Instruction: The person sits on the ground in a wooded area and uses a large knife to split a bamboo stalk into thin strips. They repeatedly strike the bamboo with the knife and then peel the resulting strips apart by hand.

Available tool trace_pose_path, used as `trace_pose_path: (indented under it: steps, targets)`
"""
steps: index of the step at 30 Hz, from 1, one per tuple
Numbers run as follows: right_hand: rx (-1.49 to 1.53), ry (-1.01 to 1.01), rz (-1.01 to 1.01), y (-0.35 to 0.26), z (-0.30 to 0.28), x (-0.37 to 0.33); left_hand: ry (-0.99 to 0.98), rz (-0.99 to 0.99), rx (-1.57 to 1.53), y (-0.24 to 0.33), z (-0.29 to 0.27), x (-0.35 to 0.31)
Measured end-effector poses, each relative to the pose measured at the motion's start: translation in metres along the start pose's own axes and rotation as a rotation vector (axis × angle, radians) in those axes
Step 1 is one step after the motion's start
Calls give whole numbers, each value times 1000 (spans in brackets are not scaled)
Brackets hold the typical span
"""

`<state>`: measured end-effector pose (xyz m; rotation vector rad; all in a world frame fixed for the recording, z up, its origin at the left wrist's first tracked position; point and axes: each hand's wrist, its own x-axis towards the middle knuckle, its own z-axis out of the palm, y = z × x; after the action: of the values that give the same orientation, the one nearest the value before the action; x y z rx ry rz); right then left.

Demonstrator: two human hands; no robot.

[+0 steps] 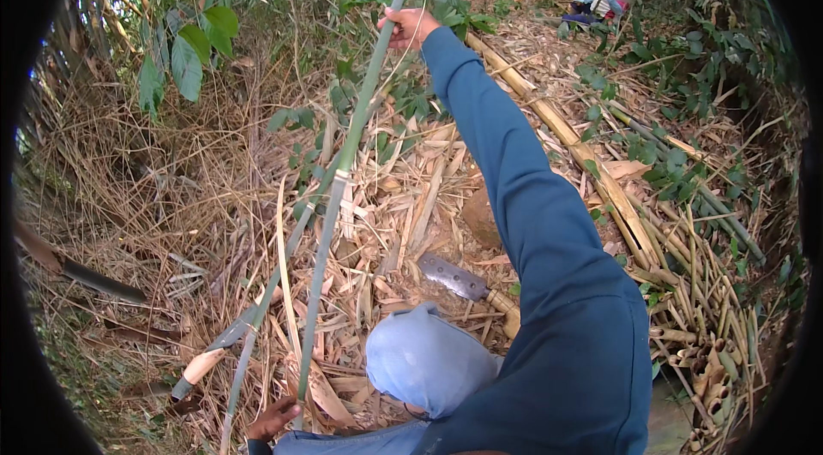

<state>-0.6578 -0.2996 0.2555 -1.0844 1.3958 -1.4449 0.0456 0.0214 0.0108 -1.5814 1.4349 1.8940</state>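
A long, thin green bamboo pole (364, 99) slants across the middle, from the top centre down toward my lap. Near its upper end, my right hand (410, 29) grips it with the arm stretched far forward. Low at the left, my left hand (274, 418) has its fingers closed at the pole's lower end; part of that hand is cut off by the lower edge. A narrow pale strip (285, 275) runs close beside the pole. On the ground by my knee lies a broad-bladed machete (454, 276) with a light handle, touched by neither hand.
Other bamboo stems (227, 337) lean at the left. A yellowed bamboo pole (591, 164) lies to the right, above a pile of cut bamboo pieces (703, 318). Dry leaves and husks cover the ground around a stone (482, 219). A person (603, 2) sits far off.
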Motion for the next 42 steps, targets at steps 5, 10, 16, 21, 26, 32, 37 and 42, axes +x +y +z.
trace_pose_path:
  steps: [5,10,16,21,26,32,37,42]
  targets:
    - [16,18,-98,-23,-22,3,-80,79,-51,27,22,1]
    - [-94,272,-84,1,-40,-46,189,315,-87,37,32,18]
    - [-314,161,176,203,-73,-230,330,512,-77,139,53,67]
    - [-639,195,210,296,-47,-392,320,577,-166,210,78,118]
    - [-796,76,430,287,-14,-462,364,598,-105,261,94,157]
    - [-879,116,234,326,-22,-477,856,731,186,143,117,241]
    - [-962,165,264,341,-21,-457,880,477,115,65,103,210]
    - [-1065,124,299,348,-19,-473,939,311,130,2,110,193]
